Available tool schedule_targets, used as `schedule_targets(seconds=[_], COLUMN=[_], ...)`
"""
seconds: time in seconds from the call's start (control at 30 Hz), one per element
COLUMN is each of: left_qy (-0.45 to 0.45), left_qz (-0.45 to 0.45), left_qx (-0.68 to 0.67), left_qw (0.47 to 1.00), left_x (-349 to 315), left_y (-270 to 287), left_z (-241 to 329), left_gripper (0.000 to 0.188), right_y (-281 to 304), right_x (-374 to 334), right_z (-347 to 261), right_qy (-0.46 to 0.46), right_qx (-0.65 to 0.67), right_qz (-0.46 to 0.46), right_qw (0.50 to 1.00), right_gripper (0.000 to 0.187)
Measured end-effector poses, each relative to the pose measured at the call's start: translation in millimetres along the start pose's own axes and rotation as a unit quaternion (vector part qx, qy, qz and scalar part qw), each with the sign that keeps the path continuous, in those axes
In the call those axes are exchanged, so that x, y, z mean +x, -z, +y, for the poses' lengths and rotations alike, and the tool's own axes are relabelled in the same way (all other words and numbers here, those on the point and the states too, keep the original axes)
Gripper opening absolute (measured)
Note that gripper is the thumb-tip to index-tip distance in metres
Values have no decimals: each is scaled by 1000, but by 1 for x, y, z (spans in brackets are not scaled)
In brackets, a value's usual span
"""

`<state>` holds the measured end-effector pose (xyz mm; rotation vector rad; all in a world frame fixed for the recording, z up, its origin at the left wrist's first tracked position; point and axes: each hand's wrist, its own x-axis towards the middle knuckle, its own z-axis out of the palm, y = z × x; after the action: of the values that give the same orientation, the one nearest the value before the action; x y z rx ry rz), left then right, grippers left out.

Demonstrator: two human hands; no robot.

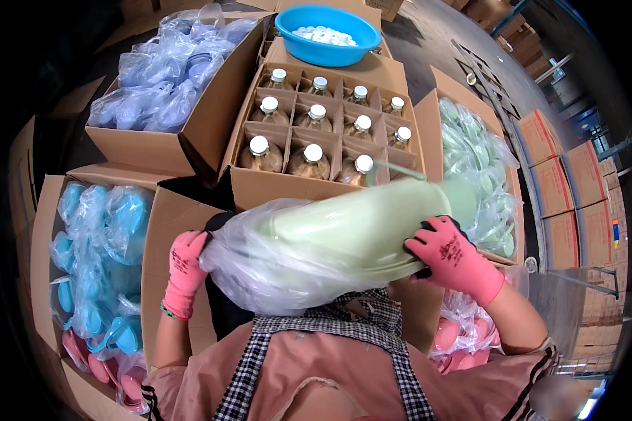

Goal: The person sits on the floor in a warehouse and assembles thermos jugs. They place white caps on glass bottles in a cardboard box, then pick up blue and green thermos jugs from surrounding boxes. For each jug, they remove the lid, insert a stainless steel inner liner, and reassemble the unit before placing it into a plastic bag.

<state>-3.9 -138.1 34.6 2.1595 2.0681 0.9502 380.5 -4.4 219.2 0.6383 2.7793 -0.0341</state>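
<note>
In front of my chest a long, pale green plastic jug casing (337, 228) lies tilted on its side, partly inside a clear plastic bag (260, 259). My right hand (456, 256), in a pink glove with dark fingertips, is closed around the casing's uncovered end. At the bag's other end my left hand (187, 270), gloved the same way, pinches the film. A thin green handle (400, 170) sticks up from the far side of the casing. Just beyond it stands a divided cardboard box (295, 189) of glass bottles (309, 165) with white caps.
Around me stand open boxes of bagged parts: purple (168, 84), blue (126, 217), green (470, 161) and pink (463, 326). A blue basin (323, 52) of small white pieces sits at the back. Closed cartons (565, 182) are stacked at the right.
</note>
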Motion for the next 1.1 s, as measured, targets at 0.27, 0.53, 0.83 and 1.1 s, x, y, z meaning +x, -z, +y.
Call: schedule_targets(seconds=[0.27, 0.53, 0.83, 1.1], left_qy=[-175, 32, 94, 92], left_qz=[-60, -445, -154, -25], left_qx=[87, -501, -152, -400], left_qw=[979, 741, 972, 912], left_x=[24, -6, 6, 58], left_y=[24, -59, 30, -8], left_z=[44, 97, 96, 100], left_gripper=[22, 25, 39, 21], right_y=[13, -21, -182, -159], right_x=[-31, 56, 72, 64], right_z=[41, -26, -106, -91], right_qy=[-394, -228, -208, -142], right_qx=[424, 493, 667, 664], right_qz=[365, 357, 240, 0], right_qw=[729, 760, 674, 734], right_gripper=[34, 36, 40, 34])
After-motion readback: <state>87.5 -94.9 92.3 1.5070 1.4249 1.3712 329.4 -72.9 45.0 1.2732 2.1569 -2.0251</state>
